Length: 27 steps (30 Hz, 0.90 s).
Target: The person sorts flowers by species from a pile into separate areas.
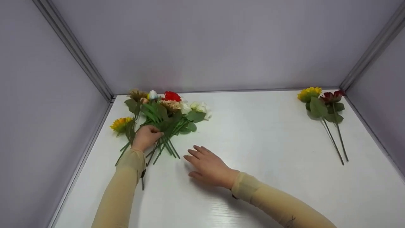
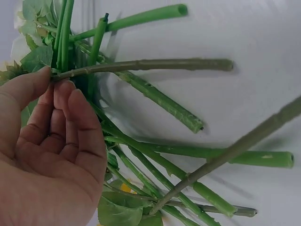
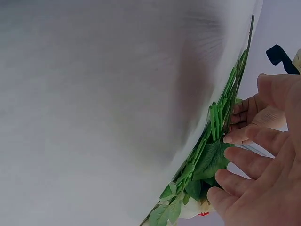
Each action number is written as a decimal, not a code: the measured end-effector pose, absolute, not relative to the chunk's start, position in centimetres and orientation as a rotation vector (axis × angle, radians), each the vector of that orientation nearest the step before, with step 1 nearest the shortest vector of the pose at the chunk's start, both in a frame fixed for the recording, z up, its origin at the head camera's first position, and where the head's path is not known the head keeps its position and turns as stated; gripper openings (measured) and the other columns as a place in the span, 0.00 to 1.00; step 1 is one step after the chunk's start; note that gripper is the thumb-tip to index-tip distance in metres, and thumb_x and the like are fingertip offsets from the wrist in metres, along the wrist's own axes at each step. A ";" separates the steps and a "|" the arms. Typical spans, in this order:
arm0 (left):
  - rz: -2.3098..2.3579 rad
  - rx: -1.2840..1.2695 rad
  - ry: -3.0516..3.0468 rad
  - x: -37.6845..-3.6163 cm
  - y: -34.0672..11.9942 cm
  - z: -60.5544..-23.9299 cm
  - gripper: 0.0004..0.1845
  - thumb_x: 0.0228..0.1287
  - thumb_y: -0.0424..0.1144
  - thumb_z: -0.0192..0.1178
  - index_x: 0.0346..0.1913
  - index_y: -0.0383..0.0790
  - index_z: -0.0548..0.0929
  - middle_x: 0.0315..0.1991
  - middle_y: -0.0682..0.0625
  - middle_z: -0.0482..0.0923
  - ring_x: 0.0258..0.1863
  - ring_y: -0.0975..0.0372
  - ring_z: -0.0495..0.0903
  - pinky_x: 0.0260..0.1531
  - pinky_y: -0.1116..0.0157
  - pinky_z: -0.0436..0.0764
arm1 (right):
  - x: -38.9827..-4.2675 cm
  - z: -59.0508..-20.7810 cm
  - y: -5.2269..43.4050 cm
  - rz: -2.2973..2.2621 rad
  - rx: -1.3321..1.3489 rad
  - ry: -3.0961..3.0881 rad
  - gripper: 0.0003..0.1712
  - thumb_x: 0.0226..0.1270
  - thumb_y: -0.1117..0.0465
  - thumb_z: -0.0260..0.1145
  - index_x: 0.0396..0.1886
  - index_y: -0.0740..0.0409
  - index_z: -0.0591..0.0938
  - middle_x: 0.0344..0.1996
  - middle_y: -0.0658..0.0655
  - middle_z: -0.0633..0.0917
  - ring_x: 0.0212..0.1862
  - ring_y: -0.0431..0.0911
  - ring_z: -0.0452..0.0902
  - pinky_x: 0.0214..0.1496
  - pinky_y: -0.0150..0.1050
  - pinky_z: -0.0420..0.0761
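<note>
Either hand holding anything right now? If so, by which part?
Left hand pinches one flower stem of the bunch, partway along it. Right hand holds nothing, fingers spread above the table.

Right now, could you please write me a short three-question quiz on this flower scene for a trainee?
1. True or false: the left hand pinches a stem in the flower pile.
2. Which blooms lie apart at the table's far right?
A. A yellow and a dark red flower
B. Two white roses
3. Fill in: the right hand holds ____.

Key: 1 true; 2 A; 3 nothing, its fingers are spread above the white table.
</note>
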<state>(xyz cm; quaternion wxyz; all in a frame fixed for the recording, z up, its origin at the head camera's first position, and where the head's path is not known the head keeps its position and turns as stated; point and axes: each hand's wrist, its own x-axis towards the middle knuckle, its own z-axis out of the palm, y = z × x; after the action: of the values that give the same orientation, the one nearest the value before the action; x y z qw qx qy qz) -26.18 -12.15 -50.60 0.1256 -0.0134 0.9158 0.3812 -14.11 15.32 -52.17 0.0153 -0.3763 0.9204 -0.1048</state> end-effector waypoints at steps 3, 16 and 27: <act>1.142 -0.048 2.644 -26.1 -12.1 -50.5 0.17 0.74 0.43 0.62 0.55 0.33 0.84 0.50 0.39 0.82 0.39 0.53 0.81 0.41 0.56 0.82 | -14.1 -52.3 15.6 -0.337 -1.163 2.864 0.35 0.77 0.45 0.63 0.76 0.55 0.70 0.74 0.60 0.69 0.78 0.57 0.56 0.80 0.48 0.53; 1.389 0.022 2.493 -25.7 -10.8 -48.0 0.16 0.74 0.42 0.63 0.54 0.32 0.83 0.46 0.37 0.81 0.39 0.52 0.79 0.50 0.48 0.80 | -14.6 -52.9 17.5 -0.520 -1.044 2.883 0.31 0.77 0.48 0.63 0.73 0.58 0.73 0.71 0.62 0.73 0.76 0.58 0.60 0.79 0.48 0.57; 1.824 -0.034 2.172 -24.4 -4.6 -48.2 0.16 0.72 0.42 0.66 0.54 0.34 0.82 0.52 0.34 0.79 0.45 0.52 0.82 0.53 0.53 0.83 | -15.4 -52.2 18.9 -1.386 -0.484 2.679 0.15 0.77 0.60 0.63 0.56 0.60 0.86 0.50 0.53 0.87 0.51 0.49 0.83 0.54 0.46 0.82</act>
<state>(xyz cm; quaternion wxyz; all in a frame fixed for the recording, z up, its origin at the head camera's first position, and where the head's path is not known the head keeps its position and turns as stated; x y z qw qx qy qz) -24.44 -4.59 -48.23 0.1520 -0.0118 0.7570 0.6354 -15.42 18.93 -52.25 0.0431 -0.1581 0.8761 -0.4533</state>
